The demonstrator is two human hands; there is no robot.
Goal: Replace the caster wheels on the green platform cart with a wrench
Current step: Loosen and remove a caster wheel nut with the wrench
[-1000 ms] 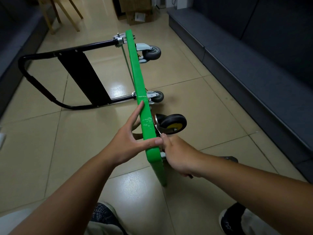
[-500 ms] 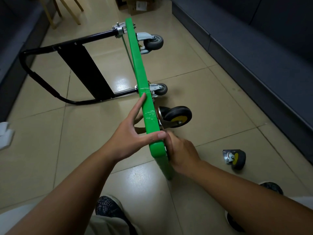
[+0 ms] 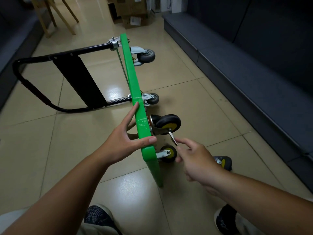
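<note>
The green platform cart (image 3: 133, 82) stands on its side edge on the tiled floor, black handle (image 3: 33, 92) lying to the left. My left hand (image 3: 125, 138) grips the deck's upper edge, thumb across the top. To the right of the deck, my right hand (image 3: 194, 158) pinches a thin silver wrench (image 3: 173, 139) whose tip reaches the black-and-yellow caster (image 3: 168, 123). A second yellow-hubbed caster (image 3: 167, 152) sits on the deck just below it. Two grey casters (image 3: 146, 55) (image 3: 153, 98) are at the far end.
A loose caster (image 3: 223, 162) lies on the floor behind my right wrist. A dark low bench (image 3: 245, 68) runs along the right, cardboard boxes (image 3: 133, 12) and wooden chair legs (image 3: 55, 17) stand far back. My shoes (image 3: 225, 221) are at the bottom.
My right hand has come out from behind the deck's near end and now holds the wrench up at the large caster. The near yellow caster is now visible. My left hand stays put.
</note>
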